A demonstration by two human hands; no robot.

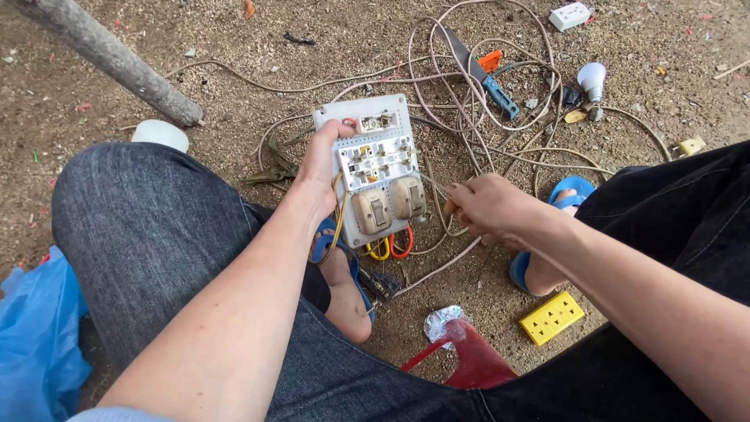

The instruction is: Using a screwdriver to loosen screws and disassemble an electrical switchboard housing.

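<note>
My left hand (319, 170) grips the left edge of a white perforated electrical board (376, 168), held upright over my lap. The board carries a small socket at its top, white terminal parts in the middle and two beige switches lower down. Yellow and red wire loops (391, 247) hang from its bottom edge. My right hand (488, 209) is just right of the board, fingers pinched on a thin pale wire (437, 186) that runs from the board's right side.
Tangled pale cables (500, 94) lie on the sandy ground with a blue-handled knife (480, 70), a light bulb (591, 78), a white socket (569, 16) and a yellow socket (552, 317). A grey post (109, 56), blue bag (35, 336) and red stool (469, 361) are nearby.
</note>
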